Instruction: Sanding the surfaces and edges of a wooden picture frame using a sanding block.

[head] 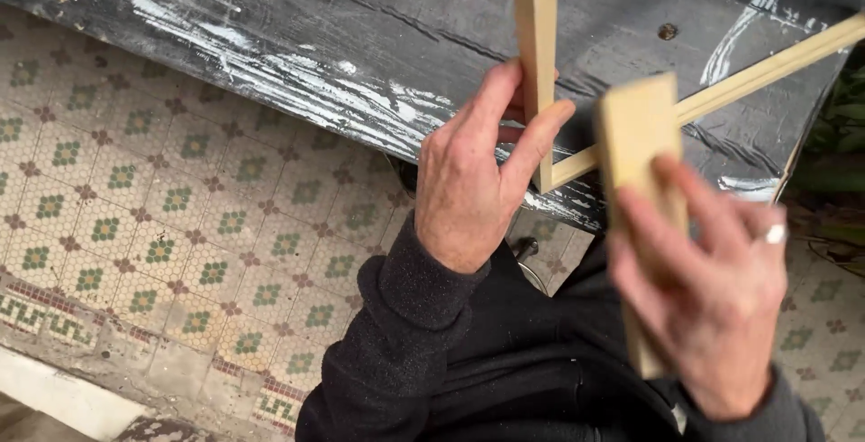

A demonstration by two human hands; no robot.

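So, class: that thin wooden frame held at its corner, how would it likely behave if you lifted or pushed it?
The wooden frame is made of slim pale strips, so it is probably light. The left hand pinches it at the corner joint alone, which suggests it holds its shape, though thin strips may flex or rack if pushed. Standing on its corner on the dark board, it would likely tip if released.

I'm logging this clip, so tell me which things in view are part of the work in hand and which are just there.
In use:
- wooden frame, its corner gripped by the left hand
- blurred wooden block, held by the right hand
- dark paint-streaked workbench, under the frame

Just there:
- patterned tile floor
- screw head in the bench top
- green plants at the right edge
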